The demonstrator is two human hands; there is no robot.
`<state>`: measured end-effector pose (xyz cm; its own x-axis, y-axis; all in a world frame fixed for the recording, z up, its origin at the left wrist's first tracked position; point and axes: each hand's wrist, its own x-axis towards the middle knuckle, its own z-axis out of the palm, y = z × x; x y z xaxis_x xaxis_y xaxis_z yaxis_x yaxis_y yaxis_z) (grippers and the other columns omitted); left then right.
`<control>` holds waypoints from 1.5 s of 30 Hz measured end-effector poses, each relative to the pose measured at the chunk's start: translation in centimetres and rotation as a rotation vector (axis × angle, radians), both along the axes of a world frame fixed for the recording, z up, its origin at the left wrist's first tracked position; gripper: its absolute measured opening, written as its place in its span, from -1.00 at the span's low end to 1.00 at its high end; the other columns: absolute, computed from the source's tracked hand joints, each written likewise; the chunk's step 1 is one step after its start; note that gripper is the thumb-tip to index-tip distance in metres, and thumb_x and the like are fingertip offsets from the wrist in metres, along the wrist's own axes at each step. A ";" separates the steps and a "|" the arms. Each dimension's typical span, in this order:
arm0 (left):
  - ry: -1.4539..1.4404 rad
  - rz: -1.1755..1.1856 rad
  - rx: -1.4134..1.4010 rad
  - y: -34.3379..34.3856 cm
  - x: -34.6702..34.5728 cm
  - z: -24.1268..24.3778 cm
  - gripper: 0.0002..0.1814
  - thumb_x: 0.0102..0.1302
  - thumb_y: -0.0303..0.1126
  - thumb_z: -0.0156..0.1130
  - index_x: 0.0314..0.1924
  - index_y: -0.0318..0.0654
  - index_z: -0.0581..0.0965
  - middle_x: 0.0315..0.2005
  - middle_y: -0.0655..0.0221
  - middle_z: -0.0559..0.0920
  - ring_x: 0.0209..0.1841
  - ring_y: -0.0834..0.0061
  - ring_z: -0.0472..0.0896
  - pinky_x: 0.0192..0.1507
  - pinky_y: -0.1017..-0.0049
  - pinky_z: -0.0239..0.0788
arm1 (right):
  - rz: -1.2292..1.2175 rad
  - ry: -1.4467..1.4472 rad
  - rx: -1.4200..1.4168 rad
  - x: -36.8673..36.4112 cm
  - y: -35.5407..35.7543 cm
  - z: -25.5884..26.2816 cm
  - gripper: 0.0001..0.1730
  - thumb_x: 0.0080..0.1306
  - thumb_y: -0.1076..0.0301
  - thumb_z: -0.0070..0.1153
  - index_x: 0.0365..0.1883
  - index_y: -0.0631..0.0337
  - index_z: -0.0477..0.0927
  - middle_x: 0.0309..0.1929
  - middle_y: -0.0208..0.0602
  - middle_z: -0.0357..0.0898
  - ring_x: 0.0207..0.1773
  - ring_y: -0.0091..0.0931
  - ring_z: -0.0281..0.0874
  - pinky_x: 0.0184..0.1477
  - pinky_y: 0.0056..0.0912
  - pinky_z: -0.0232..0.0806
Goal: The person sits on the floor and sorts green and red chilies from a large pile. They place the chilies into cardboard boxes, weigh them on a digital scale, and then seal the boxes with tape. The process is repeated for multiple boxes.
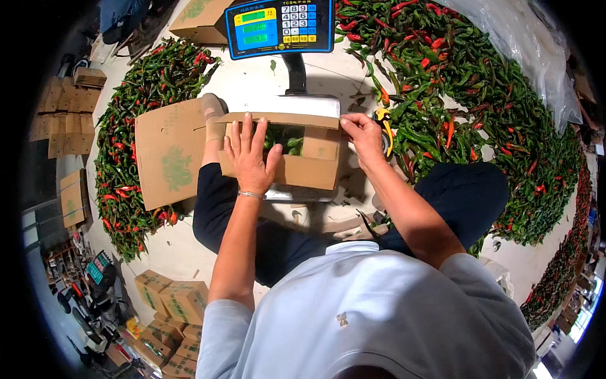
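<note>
A cardboard box (pixel 307 171) with green peppers (pixel 289 140) showing inside sits on the platform of an electronic scale (pixel 310 105). My left hand (pixel 251 156) lies spread over the box's left part, its fingertips on the raised far flap. At the right end of that flap, my right hand (pixel 364 137) has its thumb and bent fingers at the corner; whether it pinches the cardboard is hard to tell. Just right of this hand, a yellow-handled tape dispenser (pixel 387 132) lies partly hidden beside the peppers. The scale's lit display panel (pixel 280 28) stands beyond the box.
Heaps of green and red peppers lie on the floor at left (pixel 137 102) and right (pixel 516 175). A flat cardboard box (pixel 170 156) leans over the left heap. Packed boxes (pixel 182 303) are stacked at lower left. Clear plastic sheeting (pixel 530 52) covers part of the right heap.
</note>
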<state>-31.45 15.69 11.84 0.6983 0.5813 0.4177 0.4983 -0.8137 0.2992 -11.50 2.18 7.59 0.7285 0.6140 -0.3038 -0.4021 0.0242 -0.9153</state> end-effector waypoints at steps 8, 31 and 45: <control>-0.110 0.049 -0.013 -2.6 0.5 1.4 -0.84 0.17 -0.28 0.13 -0.26 -0.11 0.52 -0.19 0.33 0.53 -0.10 0.25 0.47 -0.04 0.23 0.12 | 0.032 -0.431 -0.210 -0.3 0.6 -1.0 -0.86 0.19 0.46 0.15 -0.28 0.29 0.61 -0.40 -0.47 0.57 -0.35 -0.71 0.41 -0.27 -0.65 0.28; 0.399 0.092 -0.682 -5.2 6.6 6.3 -0.60 0.13 -0.25 0.19 -0.06 -0.32 0.52 -0.13 0.11 0.60 -0.07 0.12 0.56 -0.03 0.31 0.36 | 0.368 0.109 -0.104 -1.4 -3.3 4.3 -0.24 0.28 -0.17 0.00 0.29 0.10 0.17 0.28 -0.19 0.19 0.34 -0.36 0.10 0.20 -0.10 0.12; 0.356 -0.279 -0.574 -1.4 8.9 3.8 -0.60 0.14 -0.51 0.06 0.03 -0.19 0.53 -0.05 0.17 0.58 -0.01 0.12 0.52 0.04 0.28 0.35 | 0.569 -0.068 -0.157 1.1 -3.0 5.2 -0.61 0.26 0.32 -0.03 0.07 0.15 0.40 -0.16 -0.47 0.49 -0.14 -0.63 0.42 -0.25 -0.44 0.40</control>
